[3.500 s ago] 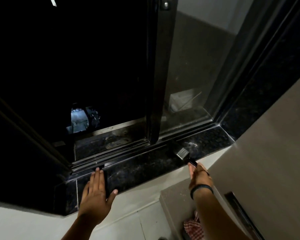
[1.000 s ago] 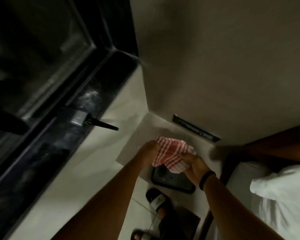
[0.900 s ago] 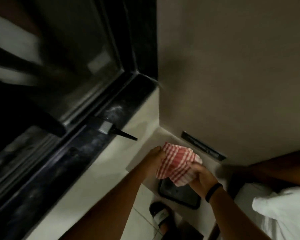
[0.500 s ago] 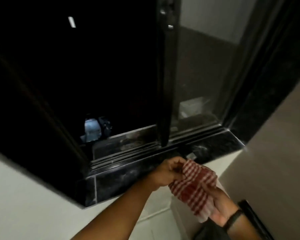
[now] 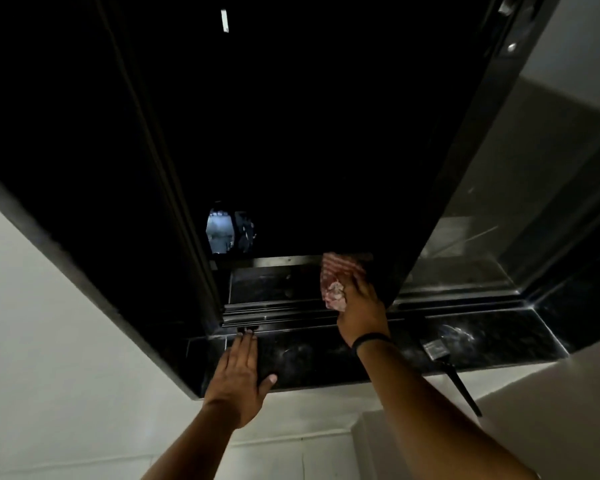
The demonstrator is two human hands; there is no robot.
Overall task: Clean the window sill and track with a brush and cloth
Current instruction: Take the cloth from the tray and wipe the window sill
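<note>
My right hand (image 5: 359, 308) presses a red-and-white checked cloth (image 5: 338, 280) onto the outer part of the window opening, beyond the metal track (image 5: 284, 315). My left hand (image 5: 238, 377) lies flat, fingers together, on the black stone sill (image 5: 309, 358) near its left end. The brush (image 5: 445, 363) rests on the sill to the right, its black handle sticking out over the sill's front edge. Nothing holds the brush.
The sliding window frame (image 5: 465, 161) stands just right of my right hand, with a glass pane (image 5: 520, 188) behind it. Darkness fills the open window, apart from a small lit shape (image 5: 229, 232) outside. Pale wall lies below and to the left.
Both hands were holding the cloth in front of the sill. Now my right hand alone has carried it past the track, and my left hand has dropped flat onto the sill.
</note>
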